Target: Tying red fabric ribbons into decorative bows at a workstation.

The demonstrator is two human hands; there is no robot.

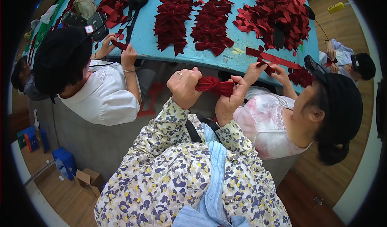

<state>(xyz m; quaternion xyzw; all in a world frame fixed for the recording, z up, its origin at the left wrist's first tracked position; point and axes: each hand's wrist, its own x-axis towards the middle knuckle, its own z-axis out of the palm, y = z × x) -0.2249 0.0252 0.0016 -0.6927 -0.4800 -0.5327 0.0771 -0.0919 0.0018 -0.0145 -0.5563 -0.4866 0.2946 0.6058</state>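
Note:
Between my two hands a dark red velvet bow [215,86] is stretched level, just short of the table's near edge. My left hand [184,87] is closed on the bow's left end, a ring on one finger. At the other end, my right hand [230,100] pinches the bow between thumb and fingers. The bow's middle looks gathered into a knot. Beyond my hands, two rows of finished-looking red bows, a left row [174,21] and a right row [212,27], lie on the blue table [238,59].
A heap of red velvet pieces [278,17] covers the table's right part, with a dark phone [278,35] on it. Co-workers sit close on my left [100,89] and right [274,118], each handling red fabric. A cardboard box [89,179] and blue bin [64,162] stand on the floor.

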